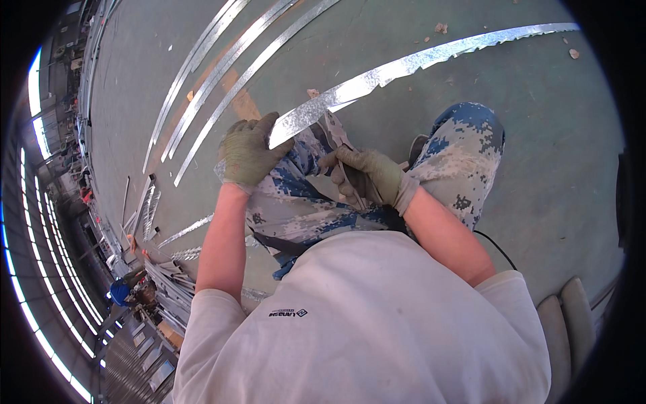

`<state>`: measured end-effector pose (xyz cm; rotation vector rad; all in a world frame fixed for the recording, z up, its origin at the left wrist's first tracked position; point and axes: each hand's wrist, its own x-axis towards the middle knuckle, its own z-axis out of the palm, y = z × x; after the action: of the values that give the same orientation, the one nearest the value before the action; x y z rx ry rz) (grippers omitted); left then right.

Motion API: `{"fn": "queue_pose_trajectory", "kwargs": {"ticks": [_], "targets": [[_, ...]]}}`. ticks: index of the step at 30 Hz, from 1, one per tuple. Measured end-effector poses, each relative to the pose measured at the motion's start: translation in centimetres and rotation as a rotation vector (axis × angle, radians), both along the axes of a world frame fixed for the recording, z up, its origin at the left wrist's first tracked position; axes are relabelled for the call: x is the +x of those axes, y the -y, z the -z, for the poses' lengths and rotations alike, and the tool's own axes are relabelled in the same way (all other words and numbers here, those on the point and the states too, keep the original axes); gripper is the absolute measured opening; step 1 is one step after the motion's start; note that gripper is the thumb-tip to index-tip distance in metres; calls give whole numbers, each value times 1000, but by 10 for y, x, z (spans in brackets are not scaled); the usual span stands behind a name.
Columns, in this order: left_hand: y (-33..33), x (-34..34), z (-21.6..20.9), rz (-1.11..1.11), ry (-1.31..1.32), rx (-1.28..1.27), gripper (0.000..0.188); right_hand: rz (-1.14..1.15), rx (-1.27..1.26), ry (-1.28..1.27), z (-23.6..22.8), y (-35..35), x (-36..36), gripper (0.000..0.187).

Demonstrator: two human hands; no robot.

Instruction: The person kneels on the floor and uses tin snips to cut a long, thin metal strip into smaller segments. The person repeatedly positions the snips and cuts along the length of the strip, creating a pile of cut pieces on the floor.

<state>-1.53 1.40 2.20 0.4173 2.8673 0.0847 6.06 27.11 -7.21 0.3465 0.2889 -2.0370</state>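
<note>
My left hand [247, 152], in a worn greenish work glove, grips the near end of a long, shiny galvanized metal strip [380, 75]. The strip reaches away to the far right, and its right-hand edge is jagged with notches. In my gloved right hand [370, 175], the fingers are wrapped round the handles of what look like tin snips [334, 129]. Their jaws meet the strip's edge beside a small bent-out flap of metal [341, 106]. The strip partly hides the jaw tips. Both hands are over my camouflage-trousered legs [464, 145].
Several similar metal strips [225, 101] lie on the green floor [404, 27] ahead to the left. Jagged offcuts [185, 232] are beside my left arm. Metal stock [168, 286] is piled further left, near a person in blue [120, 292]. A black cable [496, 248] runs behind my right leg.
</note>
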Motion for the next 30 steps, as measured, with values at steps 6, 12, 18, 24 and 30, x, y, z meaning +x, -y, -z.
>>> {"fn": "queue_pose_trajectory", "kwargs": {"ticks": [6, 12, 18, 24, 30], "targets": [[1, -5, 8, -9, 15, -49, 52, -154, 485, -31, -10, 6, -3, 36], [1, 1, 4, -32, -11, -23, 54, -214, 736, -196, 19, 15, 0, 36], [2, 4, 4, -50, 13, 27, 56, -75, 787, -233, 21, 23, -1, 34], [7, 3, 10, 4, -19, 18, 59, -75, 797, -267, 36, 21, -2, 35], [7, 0, 8, -12, 30, 3, 61, -10, 777, -333, 32, 18, 1, 29]]}}
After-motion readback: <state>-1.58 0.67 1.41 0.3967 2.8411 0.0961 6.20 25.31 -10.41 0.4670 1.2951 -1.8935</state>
